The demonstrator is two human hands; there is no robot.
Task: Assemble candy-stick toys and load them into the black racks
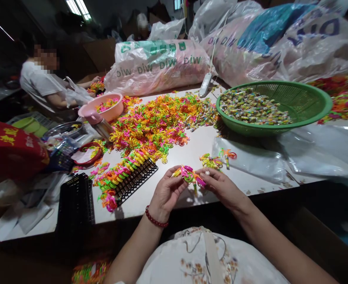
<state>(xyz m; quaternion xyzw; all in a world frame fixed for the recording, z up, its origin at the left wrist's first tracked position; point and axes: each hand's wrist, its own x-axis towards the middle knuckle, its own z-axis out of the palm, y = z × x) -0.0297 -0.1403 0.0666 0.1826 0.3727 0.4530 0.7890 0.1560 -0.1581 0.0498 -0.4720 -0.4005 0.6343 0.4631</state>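
Note:
Between my two hands, over the table's front edge, are several small bright plastic pieces (188, 176) in pink, green, orange and yellow. My left hand (169, 189) pinches them from the left, a red bead bracelet at its wrist. From the right, my right hand (221, 187) has its fingers closed on the same cluster. Just behind it lies a small group of yellow and orange pieces (211, 161). Left of my hands stands a black slotted rack (138, 179) with rows of the coloured pieces along it. The pieces' exact kind is too small to tell.
A large heap of coloured plastic pieces (153, 122) covers the table's middle. Right of it stands a green basket (307, 104) of small wrapped items, near clear plastic bags (251, 156). A pink bowl (115, 110), big printed sacks (162, 69) and a seated person (45, 85) are farther back.

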